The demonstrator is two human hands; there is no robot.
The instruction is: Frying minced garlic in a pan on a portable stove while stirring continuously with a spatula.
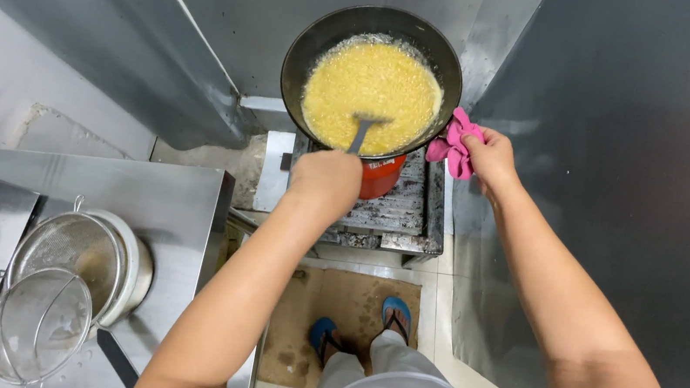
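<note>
Steel walls [629, 167]: large sheet-metal panels rise on both sides and behind the cooking spot, enclosing it like a narrow bay.
Steel counter [178, 200]: a flat metal worktop sits at the lower left, well apart from the burner.
Burner stand [401, 205]: a grimy metal stove frame stands on the floor between the walls, with a red part showing just under the pan.
Wok [310, 49]: a dark round pan sits on the burner stand, its rim close to the back wall.
Yellow mixture [371, 92]: a grainy, bubbling yellow mass fills most of the wok's bottom.
Strainers [62, 282]: two wire-mesh sieves lie on the counter, one resting in a pale pot, the other overlapping in front of it.
Cardboard mat [314, 304]: a stained brown sheet lies on the floor below the stove, under the person's feet in blue sandals [397, 313].
Left hand [327, 179]: fingers closed in a fist around the handle of a spatula, held above the near edge of the wok.
Right hand [490, 157]: fingers pinched tight on a pink cloth at the wok's right rim.
Pink cloth [454, 146]: bunched between the right hand and the wok's edge, touching both.
Spatula [363, 130]: its grey blade dips into the near part of the yellow mixture, its handle sloping back to the left hand.
</note>
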